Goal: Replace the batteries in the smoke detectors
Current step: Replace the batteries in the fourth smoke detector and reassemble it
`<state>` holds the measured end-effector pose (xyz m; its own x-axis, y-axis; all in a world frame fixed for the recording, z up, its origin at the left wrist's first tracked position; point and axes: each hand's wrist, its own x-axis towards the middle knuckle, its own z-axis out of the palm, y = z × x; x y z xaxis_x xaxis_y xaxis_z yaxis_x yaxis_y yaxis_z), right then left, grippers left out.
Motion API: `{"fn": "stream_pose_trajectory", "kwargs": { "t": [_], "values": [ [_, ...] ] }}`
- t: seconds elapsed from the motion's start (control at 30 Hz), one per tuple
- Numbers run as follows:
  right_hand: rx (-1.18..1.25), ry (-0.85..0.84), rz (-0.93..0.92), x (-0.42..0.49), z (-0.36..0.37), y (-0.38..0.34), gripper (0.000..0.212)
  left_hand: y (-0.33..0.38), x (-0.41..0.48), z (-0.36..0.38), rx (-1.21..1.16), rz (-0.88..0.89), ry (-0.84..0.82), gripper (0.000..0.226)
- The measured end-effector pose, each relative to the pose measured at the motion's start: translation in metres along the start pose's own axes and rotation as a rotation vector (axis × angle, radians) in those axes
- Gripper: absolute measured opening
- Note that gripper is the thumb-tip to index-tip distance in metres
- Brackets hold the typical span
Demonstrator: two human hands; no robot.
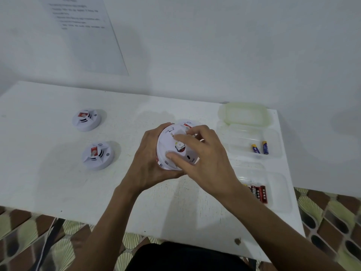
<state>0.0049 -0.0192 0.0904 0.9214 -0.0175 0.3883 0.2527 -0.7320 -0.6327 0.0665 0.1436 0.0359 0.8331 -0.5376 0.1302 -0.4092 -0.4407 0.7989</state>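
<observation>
My left hand (150,159) grips a white round smoke detector (172,147) by its left rim and holds it tilted above the white table (58,182), back side facing me. My right hand (203,155) rests on that back side, thumb and fingers pressing around the centre. Behind the held detector another detector (188,124) peeks out. Two more white detectors (86,119) (97,155) lie face up at the left. Two blue batteries (259,148) lie in a clear tray (273,137); several red batteries (258,193) lie in a nearer clear tray (281,184).
A pale green container lid (244,113) lies at the table's far right corner. A printed sheet (84,34) hangs on the white wall behind the table. Patterned floor tiles (332,218) show beyond the table's front and right edges.
</observation>
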Motion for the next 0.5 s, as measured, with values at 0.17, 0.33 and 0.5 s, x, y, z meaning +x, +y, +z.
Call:
{"fn": "stream_pose_trajectory", "kwargs": {
  "t": [0.17,0.33,0.5],
  "values": [
    [-0.013,0.019,0.010,-0.001,0.000,-0.002,0.036,0.003,0.000,0.002,-0.083,-0.016,0.049,0.094],
    [-0.062,0.095,0.002,0.001,0.002,-0.006,0.033,0.003,0.003,0.002,-0.050,-0.006,0.068,0.097],
    [-0.088,0.138,0.046,0.004,0.005,-0.013,0.033,0.010,0.005,0.000,0.023,0.042,0.118,0.091]
  ]
}}
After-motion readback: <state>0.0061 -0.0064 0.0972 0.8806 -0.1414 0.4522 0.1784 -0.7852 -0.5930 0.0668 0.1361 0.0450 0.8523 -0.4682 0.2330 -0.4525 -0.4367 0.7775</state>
